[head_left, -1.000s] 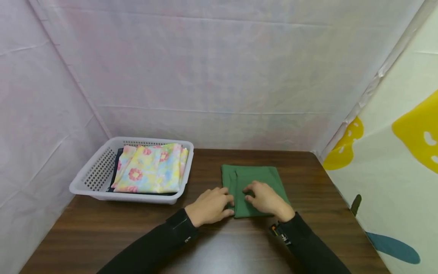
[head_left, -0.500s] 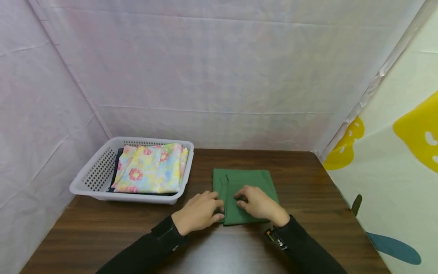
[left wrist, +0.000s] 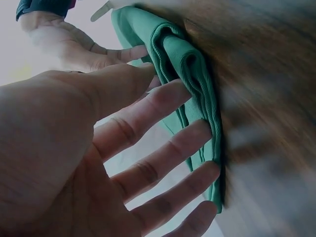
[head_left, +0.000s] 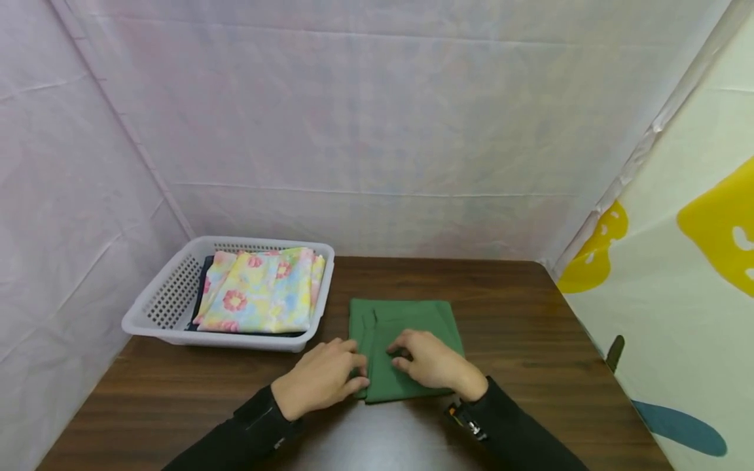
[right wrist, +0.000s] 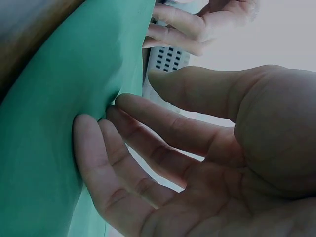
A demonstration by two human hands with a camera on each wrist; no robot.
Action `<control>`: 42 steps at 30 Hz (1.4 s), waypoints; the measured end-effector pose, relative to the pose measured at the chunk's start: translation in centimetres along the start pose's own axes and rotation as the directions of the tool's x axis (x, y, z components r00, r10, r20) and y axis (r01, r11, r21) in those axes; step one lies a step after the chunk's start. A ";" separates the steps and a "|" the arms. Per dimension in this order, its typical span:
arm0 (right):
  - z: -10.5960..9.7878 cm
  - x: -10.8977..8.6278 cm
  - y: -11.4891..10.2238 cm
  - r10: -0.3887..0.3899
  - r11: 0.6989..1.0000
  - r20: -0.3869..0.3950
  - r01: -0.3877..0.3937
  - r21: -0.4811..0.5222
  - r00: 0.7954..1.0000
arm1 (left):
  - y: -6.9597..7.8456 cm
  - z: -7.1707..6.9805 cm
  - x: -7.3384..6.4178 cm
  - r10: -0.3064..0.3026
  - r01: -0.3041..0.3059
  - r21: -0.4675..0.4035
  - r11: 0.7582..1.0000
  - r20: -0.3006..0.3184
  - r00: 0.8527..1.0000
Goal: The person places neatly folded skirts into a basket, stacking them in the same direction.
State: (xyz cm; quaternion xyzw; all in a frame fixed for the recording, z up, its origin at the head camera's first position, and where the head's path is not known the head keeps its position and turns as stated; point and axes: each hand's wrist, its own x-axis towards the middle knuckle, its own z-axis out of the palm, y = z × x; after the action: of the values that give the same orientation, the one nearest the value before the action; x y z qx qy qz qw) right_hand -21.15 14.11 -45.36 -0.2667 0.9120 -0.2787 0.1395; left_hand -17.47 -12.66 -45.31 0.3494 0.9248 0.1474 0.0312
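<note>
A green cloth [head_left: 415,314], folded into a flat rectangle, lies on the wooden table, with a fold line along its left part. My left hand [head_left: 321,378] is at the cloth's left edge. In the left wrist view the layered folds [left wrist: 180,49] show, and the extended fingers touch them, the thumb nearby. On top of the cloth, my right hand [head_left: 434,361] presses with its fingertips. The right wrist view shows those fingers bent slightly against the green fabric [right wrist: 39,148], with the thumb held apart from it.
A white perforated basket [head_left: 150,324] stands at the table's left back. Inside are a folded floral cloth [head_left: 259,294] and a dark cloth beneath it. White sheeting [head_left: 377,131] rises behind the wooden table [head_left: 501,288].
The green cloth has slid left and toward the person, and both hands have moved along with it. The basket and its contents have stayed in place.
</note>
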 end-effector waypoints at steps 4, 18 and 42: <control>0.2 0.0 -0.3 -0.021 1.000 0.034 0.021 0.008 0.999 | -0.2 -0.2 -0.8 -0.001 0.001 0.003 1.000 -0.004 1.000; 0.1 -0.9 0.6 0.010 0.994 -0.039 -0.005 0.112 0.999 | 0.3 0.5 -0.8 -0.220 0.209 -0.203 0.957 -0.031 0.975; -1.5 -1.9 3.8 0.390 0.921 -0.144 -0.382 0.079 0.910 | 0.8 2.5 4.5 -0.482 0.449 -0.398 0.800 0.020 0.876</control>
State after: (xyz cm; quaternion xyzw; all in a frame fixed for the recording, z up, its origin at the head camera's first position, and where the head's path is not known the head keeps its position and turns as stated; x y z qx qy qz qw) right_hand -21.80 18.48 -46.13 -0.0551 0.9477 -0.2880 0.1259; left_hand -19.93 -8.53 -47.23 0.0919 0.9342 0.3308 0.0974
